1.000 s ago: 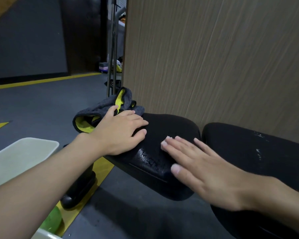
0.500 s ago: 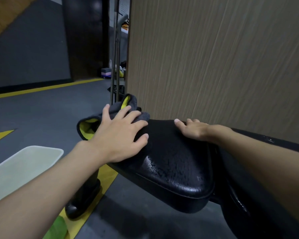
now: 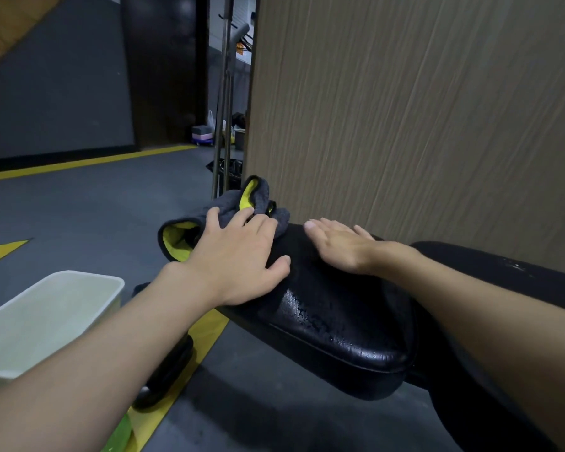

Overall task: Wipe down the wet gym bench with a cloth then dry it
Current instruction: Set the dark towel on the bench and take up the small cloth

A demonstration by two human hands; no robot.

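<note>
Current step, as judged: the start of the wipe-down; the grey microfibre cloth with yellow lining (image 3: 229,216) lies bunched at the far end of the black padded vinyl seat pad (image 3: 340,324) of the gym worktop, just beside the wood-grain wall panel (image 3: 405,125); water beads cover the near face of the pad, so little or no wiping appears done. Left hand (image 3: 238,259): grip released, palm flat, fingertips pressing the cloth down. Right hand (image 3: 343,246): grip released, flat on the pad, holding nothing, close beside the cloth. Next move calls for gathering the cloth under one palm and drawing it across the wet face. Count: one cloth; two hands; two pad sections, the second (image 3: 503,272) to the right; one pale plastic tub (image 3: 56,308) on the floor.
</note>
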